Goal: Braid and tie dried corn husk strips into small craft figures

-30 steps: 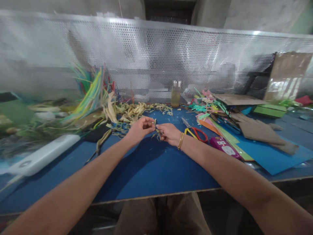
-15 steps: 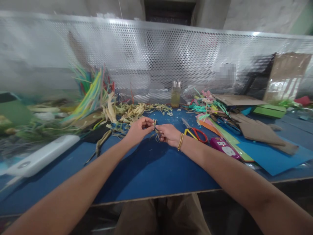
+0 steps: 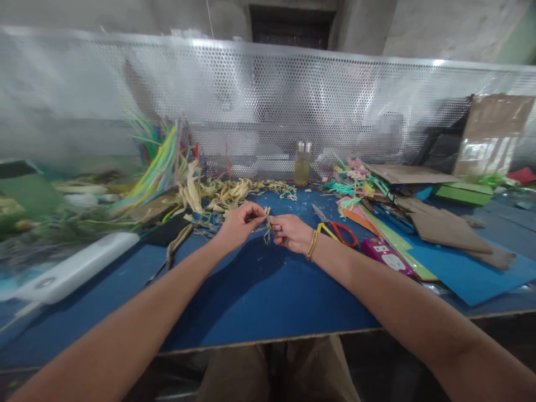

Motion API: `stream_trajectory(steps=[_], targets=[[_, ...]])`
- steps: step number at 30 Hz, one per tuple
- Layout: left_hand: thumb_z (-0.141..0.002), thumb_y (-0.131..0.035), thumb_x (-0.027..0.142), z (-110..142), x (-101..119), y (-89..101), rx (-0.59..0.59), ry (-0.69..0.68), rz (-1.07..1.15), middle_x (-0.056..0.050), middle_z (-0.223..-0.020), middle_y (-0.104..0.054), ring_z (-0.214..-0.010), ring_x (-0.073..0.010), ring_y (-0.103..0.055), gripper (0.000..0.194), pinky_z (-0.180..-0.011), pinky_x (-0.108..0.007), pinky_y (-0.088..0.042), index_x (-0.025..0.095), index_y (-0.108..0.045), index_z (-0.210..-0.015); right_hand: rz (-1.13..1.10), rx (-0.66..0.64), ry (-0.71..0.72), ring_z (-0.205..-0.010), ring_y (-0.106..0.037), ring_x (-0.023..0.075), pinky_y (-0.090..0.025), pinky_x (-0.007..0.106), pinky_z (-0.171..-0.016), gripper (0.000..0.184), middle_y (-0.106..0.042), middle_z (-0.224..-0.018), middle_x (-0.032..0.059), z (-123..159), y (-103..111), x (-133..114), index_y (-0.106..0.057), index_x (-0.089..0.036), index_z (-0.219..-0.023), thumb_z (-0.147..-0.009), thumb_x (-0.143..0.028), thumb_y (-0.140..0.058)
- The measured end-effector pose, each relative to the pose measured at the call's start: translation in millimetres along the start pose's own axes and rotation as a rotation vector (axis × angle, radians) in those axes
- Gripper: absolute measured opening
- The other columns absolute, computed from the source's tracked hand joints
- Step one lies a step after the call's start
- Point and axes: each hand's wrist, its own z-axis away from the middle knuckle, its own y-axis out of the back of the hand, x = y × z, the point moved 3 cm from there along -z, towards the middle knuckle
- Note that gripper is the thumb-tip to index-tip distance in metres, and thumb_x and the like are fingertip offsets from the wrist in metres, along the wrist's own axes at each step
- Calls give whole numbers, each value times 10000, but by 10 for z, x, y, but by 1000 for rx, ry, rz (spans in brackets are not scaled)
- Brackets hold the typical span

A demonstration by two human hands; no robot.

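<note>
Above the middle of the blue tabletop (image 3: 251, 301), both my hands meet at a small bunch of dry, yellow-green strips (image 3: 268, 231) with thin ends dangling. My left hand (image 3: 240, 223) pinches it from the left, thumb against fingertips. From the other side my right hand (image 3: 292, 231), below a gold chain bracelet (image 3: 312, 244), grips it with curled fingers. Just behind my left hand lie loose pale dry husk strips (image 3: 237, 192). To the right of my right hand rest scissors (image 3: 344, 233) with red and yellow handles.
A white power strip or similar long device (image 3: 79, 271) lies left. A purple device (image 3: 387, 257), blue card (image 3: 456, 271) and brown cardboard pieces (image 3: 444, 226) lie right. A glass bottle (image 3: 302, 164) stands before a perforated metal screen (image 3: 259, 100). Coloured strips (image 3: 157, 162) are bundled at back left.
The view has shifted slightly, so everything sits a little lower and further right. My hands keep their hold on the bunch, whose dangling ends have turned a little.
</note>
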Motion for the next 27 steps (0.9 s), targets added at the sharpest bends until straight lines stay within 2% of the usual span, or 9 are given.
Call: stream_trajectory(steps=[6, 13, 16, 21, 27], targets=[[-779, -591, 256, -3, 38, 7, -14, -96, -141, -41, -804, -662, -751, -160, -602, 116, -711, -286, -472, 171, -654, -826, -45, 7, -13, -352, -231, 26, -244, 176, -395, 233, -321, -433, -100, 1, -11, -13, -444, -161, -628, -843, -182, -533], [-847, -534, 283, -4, 141, 86, -51, -411, -465, -45, -899, -680, -877, -184, -598, 171, -816, -318, -443, 221, -692, -862, -79, 15, -41, -352, -238, 31, -223, 182, -378, 252, -341, -430, -89, -10, -29, 13, -419, -166, -595, -826, -151, -520], [-864, -497, 272, -3, 200, 91, -84, -467, -575, -52, -949, -670, -931, -198, -582, 197, -865, -341, -420, 228, -689, -867, -73, 25, -26, -352, -210, 27, -211, 179, -374, 218, -334, -433, -94, -18, -31, 20, -436, -161, -604, -802, -99, -504], [-858, -473, 252, 7, 270, 53, -116, -389, -574, -69, -943, -643, -948, -222, -550, 188, -886, -365, -392, 219, -658, -856, -90, 8, -35, -364, -234, 30, -217, 180, -378, 204, -335, -439, -90, -41, -15, 29, -446, -161, -613, -802, -136, -520], [-830, -514, 332, -7, 105, 37, -7, -146, -262, -34, -775, -580, -741, -173, -525, 166, -713, -304, -429, 191, -571, -765, -41, -47, -6, -384, -246, 31, -260, 175, -395, 247, -356, -459, -88, -29, -8, 16, -432, -167, -624, -819, -232, -567]])
